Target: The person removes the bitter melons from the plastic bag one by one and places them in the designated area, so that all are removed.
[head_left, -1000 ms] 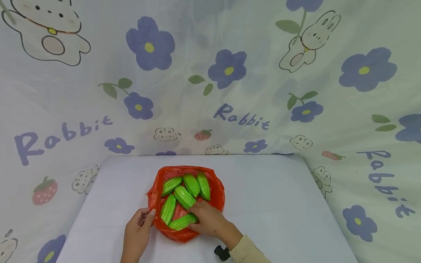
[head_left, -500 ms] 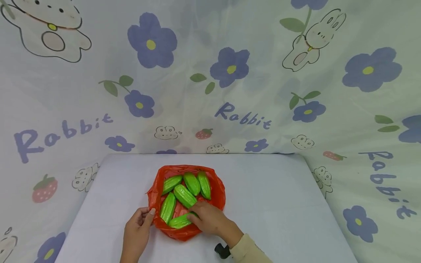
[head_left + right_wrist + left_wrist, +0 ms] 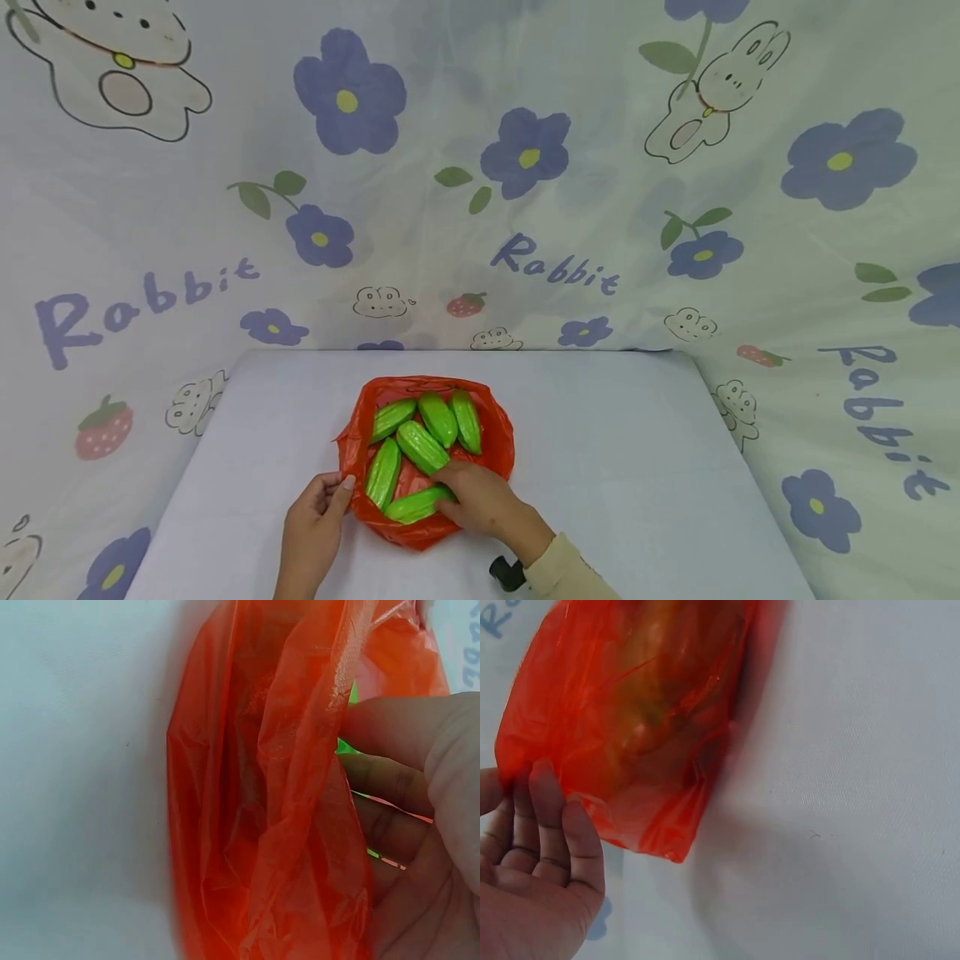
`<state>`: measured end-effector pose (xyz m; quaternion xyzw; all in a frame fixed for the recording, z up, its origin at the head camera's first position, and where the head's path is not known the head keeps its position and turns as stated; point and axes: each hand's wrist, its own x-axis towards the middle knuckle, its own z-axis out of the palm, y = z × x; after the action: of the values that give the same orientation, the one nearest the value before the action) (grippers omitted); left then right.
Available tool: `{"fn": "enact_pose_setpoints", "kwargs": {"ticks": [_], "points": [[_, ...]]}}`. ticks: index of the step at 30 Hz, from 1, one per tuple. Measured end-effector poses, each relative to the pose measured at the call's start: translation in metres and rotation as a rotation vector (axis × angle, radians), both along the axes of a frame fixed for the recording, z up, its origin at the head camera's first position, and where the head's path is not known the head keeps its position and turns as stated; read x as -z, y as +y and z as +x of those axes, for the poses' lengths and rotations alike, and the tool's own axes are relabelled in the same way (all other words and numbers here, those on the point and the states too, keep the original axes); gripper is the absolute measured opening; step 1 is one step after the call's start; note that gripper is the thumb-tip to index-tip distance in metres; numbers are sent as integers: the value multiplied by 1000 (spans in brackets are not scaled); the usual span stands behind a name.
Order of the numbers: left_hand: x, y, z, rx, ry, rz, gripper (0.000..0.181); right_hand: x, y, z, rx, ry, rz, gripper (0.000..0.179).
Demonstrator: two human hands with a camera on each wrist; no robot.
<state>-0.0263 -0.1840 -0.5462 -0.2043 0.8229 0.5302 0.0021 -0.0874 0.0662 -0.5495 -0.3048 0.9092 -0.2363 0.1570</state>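
Lying nearly left-right: front gourd [image 3: 417, 505]; left hand [image 3: 315, 521] pinching red bag [image 3: 416, 537]; right hand [image 3: 483, 502]: hold unclear.

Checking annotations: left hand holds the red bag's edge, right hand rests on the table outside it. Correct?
No: the right hand dips into the red bag, not resting on the table, per the head view. The left hand does hold the bag's edge.

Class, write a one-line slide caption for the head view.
Left hand holds a red plastic bag by its rim; right hand is inside, among six green vegetables.
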Motion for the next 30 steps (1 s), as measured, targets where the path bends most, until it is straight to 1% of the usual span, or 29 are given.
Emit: {"fn": "enact_pose_setpoints", "kwargs": {"ticks": [6,10,13,17,22,26,30], "points": [[0,2,0,-7,9,24,40,3,3,-2,0,-46,15,37],[0,3,-1,-13,10,36,37,3,5,-3,-4,-61,10,40],[0,4,-1,-16,0,30,38,4,6,-3,-5,-67,1,41],[-1,5,-1,-18,-24,20,46,6,7,-4,6,-85,4,39],[1,5,-2,-7,-64,39,52,7,9,-5,19,-113,8,38],[3,5,-3,-8,-77,44,52,7,9,-4,31,-137,4,37],[4,5,-3,-10,-76,41,51,8,9,-5,42,-148,4,36]]}}
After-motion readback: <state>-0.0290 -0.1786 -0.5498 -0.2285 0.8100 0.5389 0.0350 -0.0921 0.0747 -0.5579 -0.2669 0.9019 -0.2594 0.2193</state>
